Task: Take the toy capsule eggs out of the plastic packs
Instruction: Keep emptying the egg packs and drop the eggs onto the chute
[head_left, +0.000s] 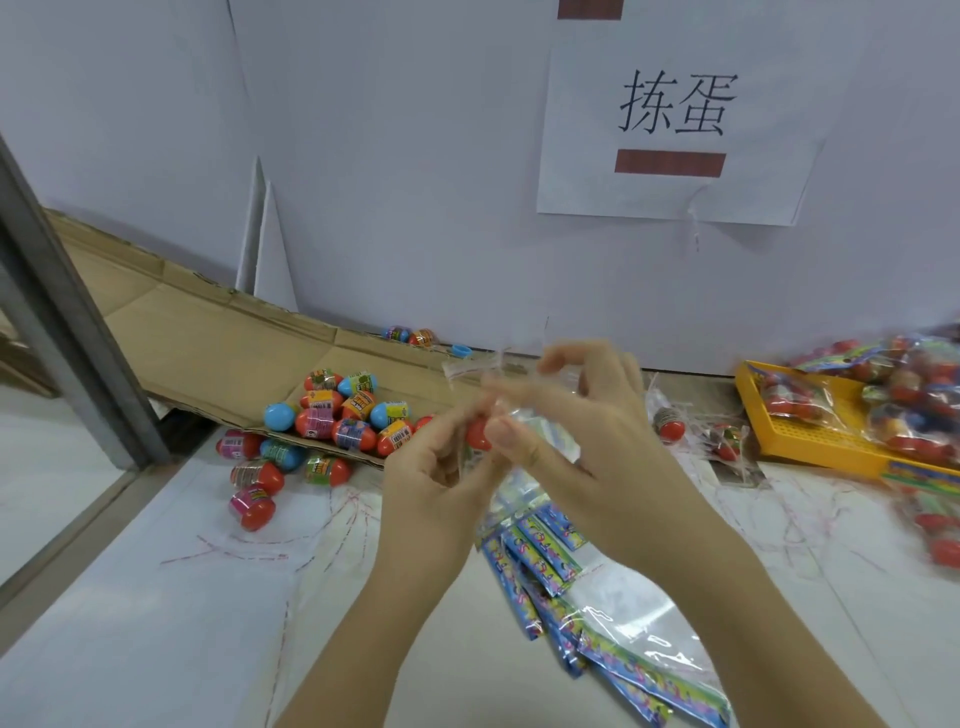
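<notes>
Both grips, a person's two bare hands, are closed on one clear plastic pack (545, 434), which is held above the middle of the table (156, 623). The lower part of the pack is pinched by the curled fingers of the left grip (441, 462). The upper part is pinched by the thumb and fingers of the right grip (587, 431). A red toy capsule egg (478, 435) is seen between the two grips, against the plastic; whether it is fully inside the pack cannot be told, as this area is blurred.

To the left, a pile of loose eggs (337, 410) in red, blue and orange is spread over the edge of a flattened cardboard sheet (223, 343) and onto the table. Two more eggs (410, 335) are seen at the back, against the white wall. Below the hands, emptied packs with blue printed headers (545, 561) are laid in a fan on the table. At the right edge, a yellow tray (810, 436) is heaped with full packs (914, 395), also blurred. Between tray and hands, one packed egg (670, 423) is seen lying among thin torn strips (234, 556), which are also scattered across the table. A paper sign (675, 130) with two printed characters is fixed to the wall.
</notes>
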